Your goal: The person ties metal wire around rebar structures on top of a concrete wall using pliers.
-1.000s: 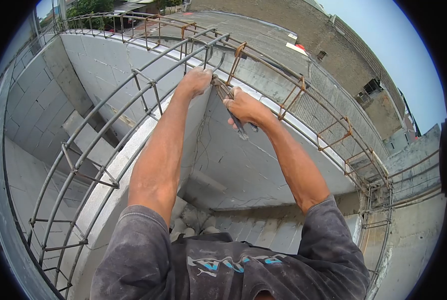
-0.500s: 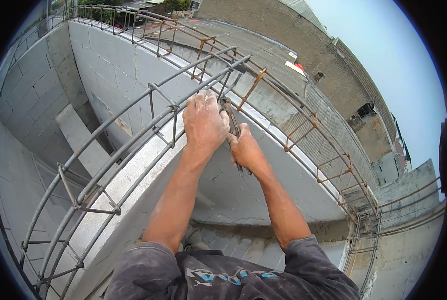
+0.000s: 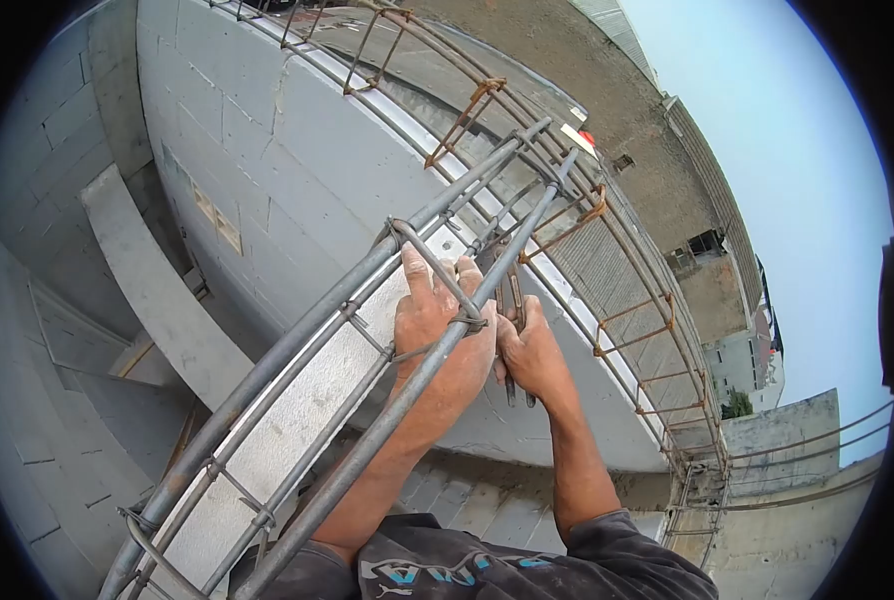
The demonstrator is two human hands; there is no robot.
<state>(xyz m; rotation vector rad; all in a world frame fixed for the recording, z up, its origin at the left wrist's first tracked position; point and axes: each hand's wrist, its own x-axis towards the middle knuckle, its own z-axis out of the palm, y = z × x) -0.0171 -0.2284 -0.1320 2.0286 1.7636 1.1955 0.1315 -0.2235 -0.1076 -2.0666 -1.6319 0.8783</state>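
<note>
A cage of grey steel rebar [image 3: 369, 440] with wire-tied stirrups runs diagonally along a white block wall top [image 3: 312, 415]. My left hand [image 3: 435, 335], dusty with white powder, reaches inside the cage beneath an upper bar. Its fingers bend over a lower bar near a stirrup [image 3: 435, 262]; the fingertips are partly hidden. My right hand [image 3: 535, 352] is closed around the handles of metal pincers [image 3: 513, 288], close beside my left hand. The pincers' jaws point up toward the bars where the grey cage meets a rusty rebar cage [image 3: 599, 208], and are partly covered.
The rusty cage follows the top of a second block wall [image 3: 337, 150]. Below on the left a pale plank or slab [image 3: 162, 285] spans a deep room. Corrugated roofing [image 3: 622, 280] lies beyond the wall, and a concrete wall [image 3: 782, 430] stands at right.
The view has shifted, with the grey cage now nearer and larger. My left hand has moved from the cage's near side to beneath its upper bar. The pincers stay in my right hand.
</note>
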